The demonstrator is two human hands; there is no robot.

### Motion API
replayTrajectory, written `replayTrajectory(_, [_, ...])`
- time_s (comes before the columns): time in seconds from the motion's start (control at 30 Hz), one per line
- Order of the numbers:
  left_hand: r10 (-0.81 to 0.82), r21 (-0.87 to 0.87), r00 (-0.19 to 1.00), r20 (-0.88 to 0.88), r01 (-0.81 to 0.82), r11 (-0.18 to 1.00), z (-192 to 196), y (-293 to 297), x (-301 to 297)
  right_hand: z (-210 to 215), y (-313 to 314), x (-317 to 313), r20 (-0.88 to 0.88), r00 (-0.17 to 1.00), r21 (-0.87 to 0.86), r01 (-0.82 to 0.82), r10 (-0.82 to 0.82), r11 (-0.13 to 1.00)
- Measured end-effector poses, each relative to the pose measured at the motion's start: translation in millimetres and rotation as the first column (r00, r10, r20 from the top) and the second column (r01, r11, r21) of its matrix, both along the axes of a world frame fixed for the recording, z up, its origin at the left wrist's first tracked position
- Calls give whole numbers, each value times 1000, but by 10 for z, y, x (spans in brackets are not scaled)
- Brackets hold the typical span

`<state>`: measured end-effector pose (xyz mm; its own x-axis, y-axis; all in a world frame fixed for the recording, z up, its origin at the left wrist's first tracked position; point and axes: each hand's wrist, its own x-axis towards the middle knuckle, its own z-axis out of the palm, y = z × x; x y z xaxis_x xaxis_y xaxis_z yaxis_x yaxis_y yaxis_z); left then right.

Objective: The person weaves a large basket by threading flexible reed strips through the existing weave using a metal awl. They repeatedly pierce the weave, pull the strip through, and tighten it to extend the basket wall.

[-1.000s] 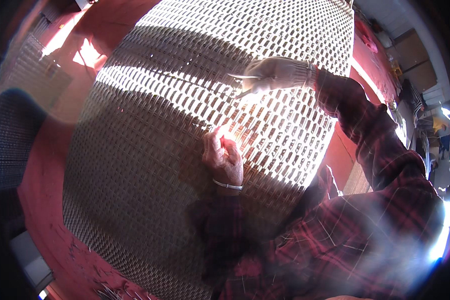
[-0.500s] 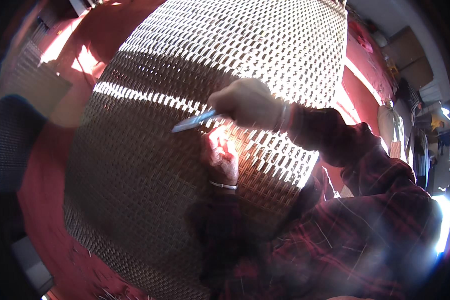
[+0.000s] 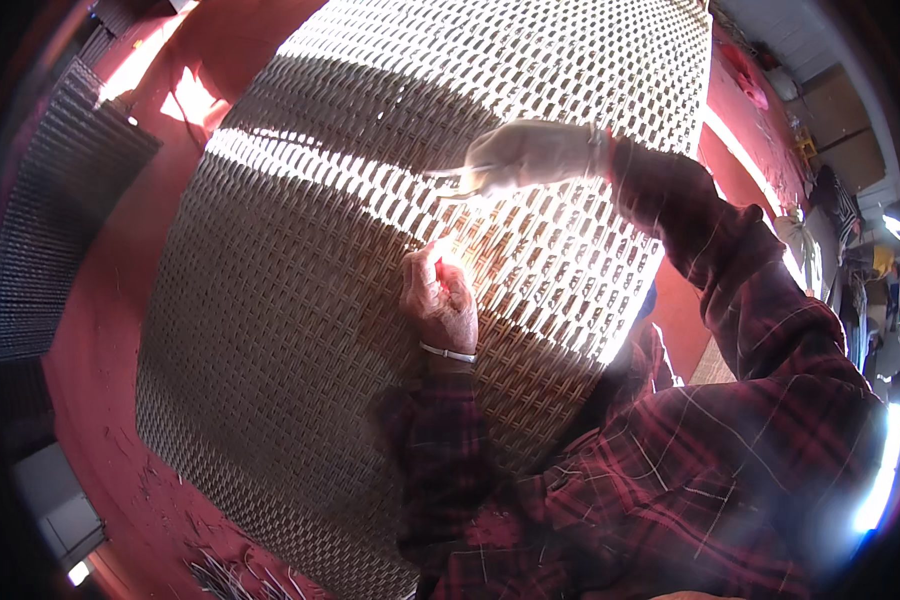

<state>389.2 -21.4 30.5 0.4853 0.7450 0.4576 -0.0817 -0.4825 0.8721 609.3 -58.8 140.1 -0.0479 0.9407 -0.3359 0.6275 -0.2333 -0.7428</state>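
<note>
A large panel of brown woven strips (image 3: 270,260) spreads in front of me, its curved surface lit by a bright band of sun. Against its middle rests my left hand (image 3: 442,300), fingers curled together, with glare washing out the fingertips; what they pinch, if anything, I cannot make out. Above and to the right, my right hand (image 3: 530,158) is closed around a slim pointed tool (image 3: 448,174) that juts out to the left. Motion and glare blur the tool, and its handle is hidden in the fist.
Red floor (image 3: 100,420) surrounds the panel. Thin loose strips (image 3: 235,578) lie at the lower left. Another dark woven piece (image 3: 70,210) stands at the left, above a grey box (image 3: 60,500). Bags and assorted goods (image 3: 820,230) line the right side.
My right hand has lifted up and to the right with the pointed tool, away from my left hand. The left hand stays on the weave. The whole view has shifted slightly.
</note>
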Motion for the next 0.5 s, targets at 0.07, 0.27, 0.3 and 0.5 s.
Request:
replayTrajectory(0.07, [13,1,1000,21,-13,1000,3,10,18,3,24,75,-266,964,-6,13,-14,1000])
replayTrajectory(0.27, [2,25,1000,13,-3,1000,45,8,52,-44,117,-118,128,979,212,131,-161,968])
replayTrajectory(0.3, [-9,41,1000,7,9,999,51,14,56,-33,116,-188,250,955,312,77,-160,947])
replayTrajectory(0.5, [-19,6,999,43,19,1000,-36,17,94,143,216,-653,654,739,253,-12,-162,967])
